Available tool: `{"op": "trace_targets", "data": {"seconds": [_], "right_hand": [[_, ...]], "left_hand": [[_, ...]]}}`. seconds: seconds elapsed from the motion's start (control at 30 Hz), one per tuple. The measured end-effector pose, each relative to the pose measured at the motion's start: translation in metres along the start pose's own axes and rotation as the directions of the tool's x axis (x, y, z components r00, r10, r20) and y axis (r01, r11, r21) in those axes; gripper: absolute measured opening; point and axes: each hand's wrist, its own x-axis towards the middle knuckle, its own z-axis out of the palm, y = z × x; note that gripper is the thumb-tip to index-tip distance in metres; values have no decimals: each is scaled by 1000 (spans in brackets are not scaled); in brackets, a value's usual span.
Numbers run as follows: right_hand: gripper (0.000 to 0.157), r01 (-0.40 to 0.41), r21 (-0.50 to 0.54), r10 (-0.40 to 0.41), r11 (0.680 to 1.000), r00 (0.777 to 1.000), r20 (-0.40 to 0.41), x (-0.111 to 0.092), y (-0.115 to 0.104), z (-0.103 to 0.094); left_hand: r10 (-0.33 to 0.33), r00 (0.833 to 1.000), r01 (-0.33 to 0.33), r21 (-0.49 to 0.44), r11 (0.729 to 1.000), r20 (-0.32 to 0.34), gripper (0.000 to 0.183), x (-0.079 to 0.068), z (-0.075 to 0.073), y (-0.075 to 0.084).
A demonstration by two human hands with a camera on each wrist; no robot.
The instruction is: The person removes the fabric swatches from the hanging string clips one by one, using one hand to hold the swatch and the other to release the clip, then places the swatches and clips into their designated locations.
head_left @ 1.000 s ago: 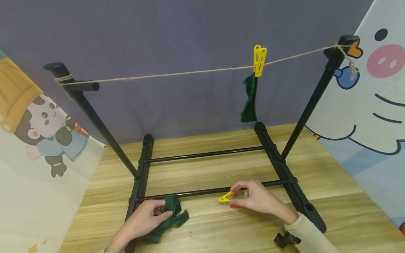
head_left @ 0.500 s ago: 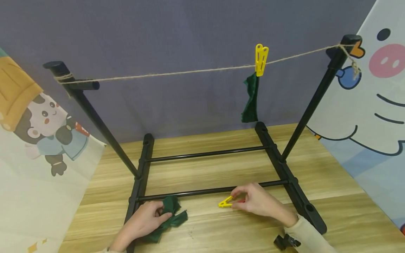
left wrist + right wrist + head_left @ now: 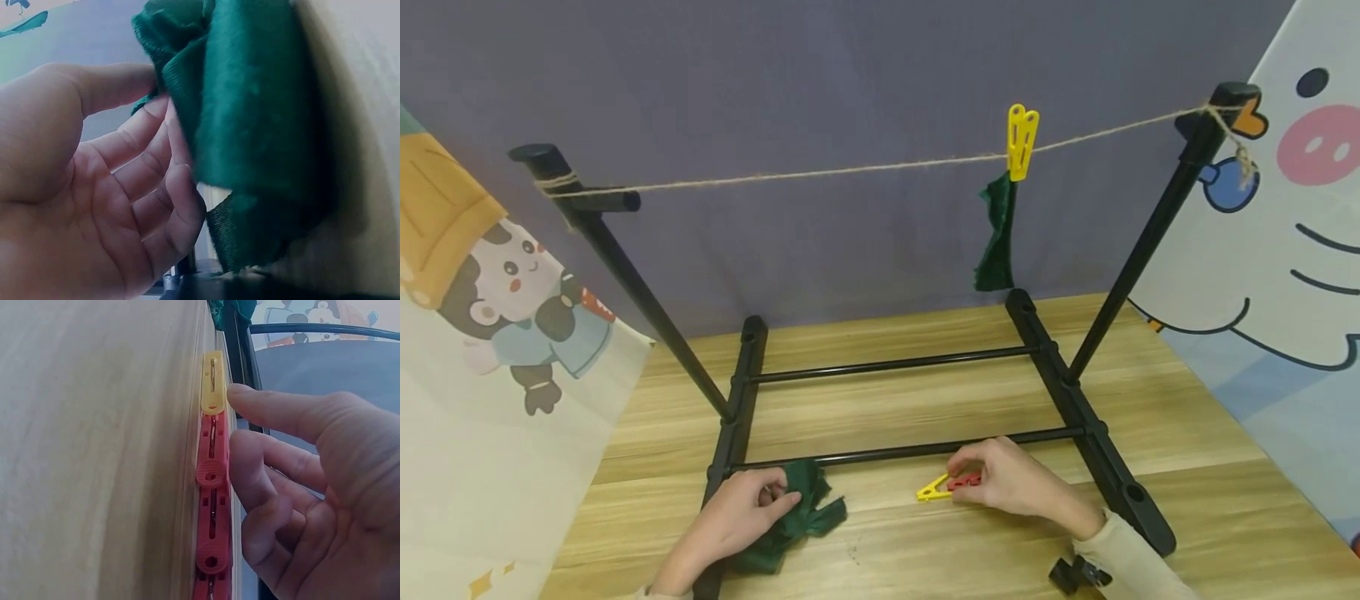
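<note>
My left hand [image 3: 742, 510] pinches a crumpled green cloth [image 3: 805, 521] between thumb and fingertips, near the rack's front left foot. In the left wrist view, folds of that green cloth [image 3: 256, 100] rise past the fingertips. My right hand [image 3: 1011, 479] is over the wood with thumb and index finger apart, fingertips right at a yellow clothespin [image 3: 931, 490]. Behind it a red clothespin [image 3: 964, 481] shows between the fingers. In the right wrist view, the yellow clothespin [image 3: 213, 384] heads a row of several red clothespins [image 3: 212, 450], beside the thumb and curled fingers.
A black rack [image 3: 887, 452] stands on the wooden table [image 3: 895, 408]. Twine [image 3: 820, 175] spans its two uprights. There a second yellow clothespin [image 3: 1021, 143] holds a narrow green cloth [image 3: 997, 237]. A small black object [image 3: 1078, 573] is by the right sleeve.
The yellow clothespin at the right hand has come slightly nearer, in line with the red one, which now shows between the fingers. The left hand has barely moved.
</note>
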Motion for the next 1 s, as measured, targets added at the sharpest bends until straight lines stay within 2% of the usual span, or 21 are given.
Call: {"op": "trace_targets", "data": {"seconds": [0.33,0.5,0.8,1.0], "right_hand": [[27,29,50,-28,998,999,-27,2,-2,-7],[25,15,17,-14,1000,999,-41,3,-5,-11],[25,55,-12,-56,998,990,-127,5,-11,-23],[26,64,-35,-68,997,988,-140,6,-15,-29]], "left_hand": [[10,997,-8,27,1000,-81,14,3,-10,2],[12,995,-11,19,1000,-102,12,5,-14,6],[1,990,2,24,1000,-140,13,9,-31,22],[9,990,-4,30,1000,-143,14,16,-38,32]]}}
